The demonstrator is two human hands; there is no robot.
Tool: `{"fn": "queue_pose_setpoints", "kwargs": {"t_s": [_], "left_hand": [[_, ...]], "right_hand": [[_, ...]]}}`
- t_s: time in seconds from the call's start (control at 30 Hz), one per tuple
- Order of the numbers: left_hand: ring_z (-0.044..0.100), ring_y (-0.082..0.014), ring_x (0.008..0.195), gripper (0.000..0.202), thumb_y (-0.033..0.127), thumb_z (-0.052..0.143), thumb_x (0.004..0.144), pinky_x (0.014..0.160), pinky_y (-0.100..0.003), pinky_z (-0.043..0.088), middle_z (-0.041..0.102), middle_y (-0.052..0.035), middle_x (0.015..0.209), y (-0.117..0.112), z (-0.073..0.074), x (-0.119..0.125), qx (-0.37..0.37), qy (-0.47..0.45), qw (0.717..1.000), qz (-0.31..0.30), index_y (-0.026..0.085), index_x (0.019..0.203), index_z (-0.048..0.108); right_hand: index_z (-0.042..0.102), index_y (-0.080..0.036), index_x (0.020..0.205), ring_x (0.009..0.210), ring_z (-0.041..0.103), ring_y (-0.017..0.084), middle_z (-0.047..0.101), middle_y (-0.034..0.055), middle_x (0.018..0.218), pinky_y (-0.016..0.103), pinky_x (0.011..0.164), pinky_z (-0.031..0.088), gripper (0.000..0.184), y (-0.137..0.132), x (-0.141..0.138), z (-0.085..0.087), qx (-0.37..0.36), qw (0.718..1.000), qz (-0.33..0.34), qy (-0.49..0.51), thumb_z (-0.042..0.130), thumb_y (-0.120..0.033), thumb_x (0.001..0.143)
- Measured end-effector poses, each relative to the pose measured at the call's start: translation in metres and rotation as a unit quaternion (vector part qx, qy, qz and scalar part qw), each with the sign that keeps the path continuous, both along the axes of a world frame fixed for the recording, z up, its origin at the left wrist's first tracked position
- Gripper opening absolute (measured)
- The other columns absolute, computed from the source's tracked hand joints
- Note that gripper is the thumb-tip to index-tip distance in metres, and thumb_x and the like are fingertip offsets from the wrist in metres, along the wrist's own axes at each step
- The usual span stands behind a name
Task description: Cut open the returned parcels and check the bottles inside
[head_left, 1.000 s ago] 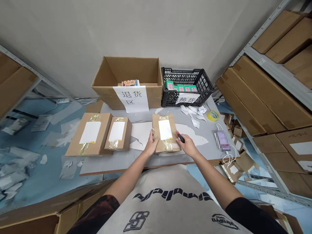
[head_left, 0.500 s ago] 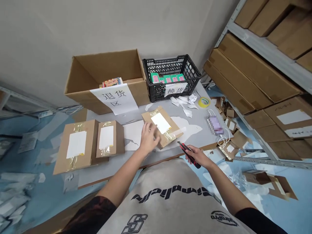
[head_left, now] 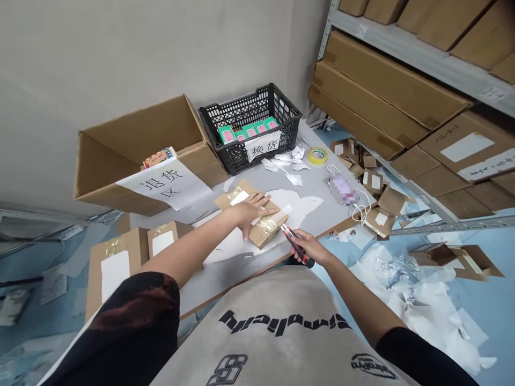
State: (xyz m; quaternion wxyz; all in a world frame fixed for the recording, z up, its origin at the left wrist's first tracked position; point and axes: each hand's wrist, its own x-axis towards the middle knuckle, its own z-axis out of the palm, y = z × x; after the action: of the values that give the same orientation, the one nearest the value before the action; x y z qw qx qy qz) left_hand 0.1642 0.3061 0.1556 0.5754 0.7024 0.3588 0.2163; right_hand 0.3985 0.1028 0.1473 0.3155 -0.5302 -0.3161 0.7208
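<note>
A small cardboard box [head_left: 263,236] with a white label and shiny tape lies at a slant on the table, on torn white paper [head_left: 308,206]. My left hand [head_left: 252,212] rests on its top with the fingers spread, covering part of the label. In my right hand [head_left: 308,246] is a red and black utility knife [head_left: 298,246], gripped by its handle. The knife's front end points at the near right edge of the box, very close to it; I cannot tell whether it touches.
A large open carton [head_left: 100,182] with a paper sign and a black plastic crate [head_left: 281,134] holding green and pink boxes stand at the back. Two taped cartons [head_left: 137,244] sit left. Yellow tape [head_left: 318,155], paper scraps and a blurred phone [head_left: 344,187] lie right. A loaded shelf [head_left: 402,43] stands beyond.
My left hand has moved from the box's left side onto its top, fingers now spread flat. The knife in my right hand is closer to the box's edge. The view has turned right.
</note>
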Motion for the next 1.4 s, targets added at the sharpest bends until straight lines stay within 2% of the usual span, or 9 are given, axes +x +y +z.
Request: {"fn": "queue_pose_setpoints", "kwargs": {"t_s": [0.17,0.27,0.37,0.47,0.53,0.67,0.93,1.13,1.4], "left_hand": [[0.035,-0.0336,0.141,0.082,0.037,0.085,0.056,0.115,-0.047,0.020,0.057,-0.0153,0.134,-0.014,0.017,0.001,-0.080,0.078,0.993,-0.030,0.021,0.131,0.056],[0.023,-0.0373,0.145,0.089,0.040,0.084,0.054,0.117,-0.050,0.015,0.047,-0.0144,0.145,-0.022,0.030,-0.003,0.004,0.159,0.979,-0.126,0.022,0.136,0.054],[0.009,-0.0439,0.146,0.111,0.045,0.087,0.046,0.117,-0.056,0.007,0.025,-0.0130,0.158,-0.024,0.036,-0.006,0.196,0.265,0.893,-0.306,0.026,0.145,0.042],[0.000,-0.0490,0.145,0.130,0.054,0.088,0.039,0.116,-0.059,0.006,0.005,-0.0128,0.163,-0.026,0.035,-0.009,0.297,0.334,0.818,-0.362,0.031,0.152,0.028],[-0.003,-0.0505,0.144,0.134,0.062,0.086,0.040,0.115,-0.061,0.009,-0.002,-0.0134,0.163,-0.032,0.032,-0.010,0.298,0.352,0.818,-0.342,0.031,0.154,0.022],[-0.002,-0.0488,0.145,0.120,0.071,0.075,0.056,0.114,-0.062,0.009,-0.004,-0.0127,0.163,-0.061,0.019,-0.003,0.294,0.349,0.859,-0.234,0.030,0.155,0.019],[0.016,-0.0383,0.146,0.081,0.045,0.064,0.075,0.118,-0.054,0.017,0.022,-0.0128,0.160,-0.115,-0.005,0.022,0.387,0.354,0.851,0.037,0.019,0.147,0.038],[0.025,-0.0358,0.144,0.070,0.044,0.059,0.079,0.118,-0.053,0.020,0.038,-0.0130,0.152,-0.115,-0.009,0.026,0.395,0.341,0.849,0.083,0.018,0.142,0.045],[0.025,-0.0318,0.145,0.056,0.028,0.049,0.085,0.119,-0.052,0.023,0.041,-0.0063,0.152,-0.112,-0.018,0.018,0.377,0.318,0.865,0.094,0.019,0.140,0.049]], "right_hand": [[0.057,-0.025,0.117,0.047,0.060,0.014,0.067,-0.0011,0.066,0.022,0.040,0.046,0.045,0.003,0.006,-0.007,-0.009,0.999,0.041,0.026,0.061,-0.055,0.083],[0.056,-0.025,0.120,0.046,0.059,0.013,0.066,-0.0021,0.062,0.022,0.040,0.048,0.048,0.005,0.009,-0.013,-0.014,0.998,0.061,0.030,0.060,-0.055,0.084],[0.054,-0.022,0.123,0.047,0.060,0.013,0.065,-0.0022,0.062,0.022,0.041,0.049,0.047,0.005,0.010,-0.017,-0.009,0.997,0.075,0.034,0.059,-0.052,0.086],[0.054,-0.021,0.121,0.047,0.060,0.013,0.066,-0.0019,0.063,0.022,0.041,0.049,0.043,0.004,0.010,-0.015,0.008,0.997,0.064,0.036,0.058,-0.049,0.088],[0.055,-0.021,0.118,0.046,0.060,0.013,0.066,-0.0017,0.064,0.021,0.041,0.048,0.040,0.005,0.009,-0.012,0.020,0.998,0.045,0.034,0.057,-0.048,0.088],[0.055,-0.021,0.117,0.046,0.059,0.012,0.065,-0.0024,0.063,0.021,0.041,0.048,0.039,0.013,0.014,-0.008,0.025,0.998,0.050,0.013,0.057,-0.047,0.089],[0.056,-0.022,0.117,0.047,0.059,0.013,0.064,-0.0025,0.063,0.022,0.042,0.048,0.037,0.033,0.027,-0.005,0.024,0.996,0.085,-0.022,0.056,-0.047,0.090],[0.054,-0.023,0.120,0.047,0.059,0.012,0.063,-0.0032,0.063,0.021,0.042,0.048,0.039,0.051,0.036,-0.002,0.053,0.985,0.151,-0.065,0.054,-0.049,0.091],[0.054,-0.026,0.121,0.045,0.057,0.011,0.061,-0.0045,0.060,0.020,0.041,0.047,0.038,0.059,0.037,0.001,0.060,0.964,0.232,-0.114,0.049,-0.052,0.093]]}}
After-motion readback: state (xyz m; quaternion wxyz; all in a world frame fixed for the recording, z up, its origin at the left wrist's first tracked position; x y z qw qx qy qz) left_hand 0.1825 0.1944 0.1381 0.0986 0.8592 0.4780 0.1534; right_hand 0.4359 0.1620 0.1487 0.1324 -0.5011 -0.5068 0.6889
